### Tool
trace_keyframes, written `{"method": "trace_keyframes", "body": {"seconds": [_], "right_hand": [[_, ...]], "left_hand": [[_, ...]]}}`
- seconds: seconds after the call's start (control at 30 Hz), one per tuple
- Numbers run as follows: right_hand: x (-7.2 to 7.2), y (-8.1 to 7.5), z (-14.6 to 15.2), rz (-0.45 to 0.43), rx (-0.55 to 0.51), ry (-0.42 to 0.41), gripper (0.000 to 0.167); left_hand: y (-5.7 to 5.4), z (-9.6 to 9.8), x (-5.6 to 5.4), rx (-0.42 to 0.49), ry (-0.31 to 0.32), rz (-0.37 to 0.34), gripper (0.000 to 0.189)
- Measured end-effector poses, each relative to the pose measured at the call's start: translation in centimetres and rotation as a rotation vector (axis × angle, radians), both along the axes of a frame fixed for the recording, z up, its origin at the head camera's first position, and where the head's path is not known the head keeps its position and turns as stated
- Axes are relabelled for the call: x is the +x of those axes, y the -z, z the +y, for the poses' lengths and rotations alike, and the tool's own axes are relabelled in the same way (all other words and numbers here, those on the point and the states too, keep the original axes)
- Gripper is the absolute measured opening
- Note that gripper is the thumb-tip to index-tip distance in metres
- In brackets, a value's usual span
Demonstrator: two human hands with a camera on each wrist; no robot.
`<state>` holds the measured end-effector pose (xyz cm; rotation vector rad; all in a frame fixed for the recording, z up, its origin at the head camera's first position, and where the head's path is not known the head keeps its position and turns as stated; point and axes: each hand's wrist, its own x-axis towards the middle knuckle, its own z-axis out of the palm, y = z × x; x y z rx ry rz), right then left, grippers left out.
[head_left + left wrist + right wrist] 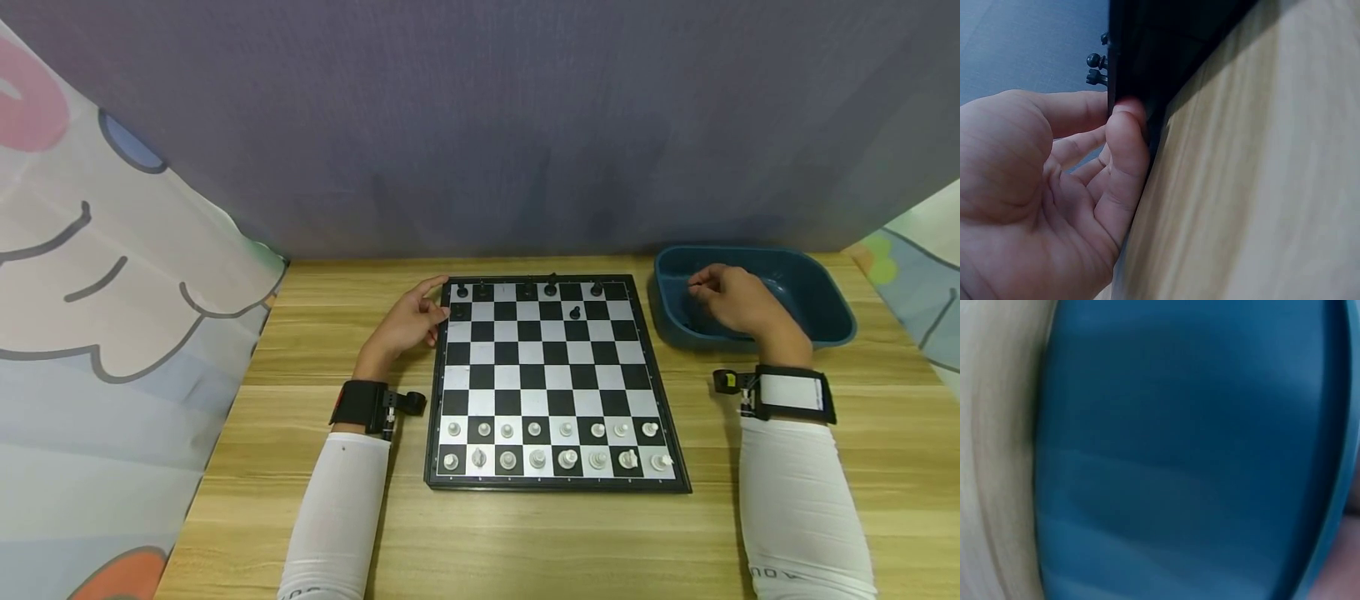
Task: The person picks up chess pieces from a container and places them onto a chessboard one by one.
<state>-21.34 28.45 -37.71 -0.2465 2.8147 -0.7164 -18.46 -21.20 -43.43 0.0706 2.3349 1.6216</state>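
Note:
A black-framed chessboard (531,379) lies on the table. My left hand (410,321) is at its far left corner; in the left wrist view the thumb and curled fingers (1125,147) grip the board's edge. Two rows of white chess pieces (537,457) stand along the near side. Several black chess pieces (551,287) are along the far side, with a black pawn (575,312) a row closer. My right hand (731,298) is over the blue basin (843,329), right of the board, fingertips bunched together inside its rim. Whether they pinch a piece I cannot tell.
The wooden table (555,542) extends around the board and basin. A dark grey upright panel (480,133) borders its far edge. Printed fabric (135,333) hangs at the left. The basin's side wall (1179,456) fills most of the right wrist view.

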Motion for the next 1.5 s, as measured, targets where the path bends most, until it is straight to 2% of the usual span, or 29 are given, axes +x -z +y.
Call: {"method": "trace_keyframes", "body": {"seconds": [0.17,0.33,0.73,0.9,1.23,1.5], "right_hand": [[0.1,-0.1,-0.2,0.016,-0.042,0.024,0.043],[0.2,-0.2,-0.2,0.034,-0.042,0.044,0.040],[0.6,-0.9,-1.4,0.183,-0.029,0.064,0.025],[1.1,-1.7,-2.2,0.210,-0.041,0.060,0.025],[1.9,-3.4,-5.1,0.262,-0.089,0.003,0.023],[2.7,-4.0,-7.8,0.285,-0.135,-0.061,0.020]], "left_hand": [[0.1,-0.1,0.0,0.005,-0.003,0.005,0.065],[0.2,-0.2,0.0,0.004,-0.002,0.008,0.065],[0.2,-0.2,0.0,0.002,-0.006,0.010,0.065],[0.1,-0.1,0.0,0.001,-0.006,0.009,0.065],[0.1,-0.1,-0.1,-0.010,-0.001,0.010,0.065],[0.1,0.0,0.0,-0.003,0.000,0.012,0.065]]}}
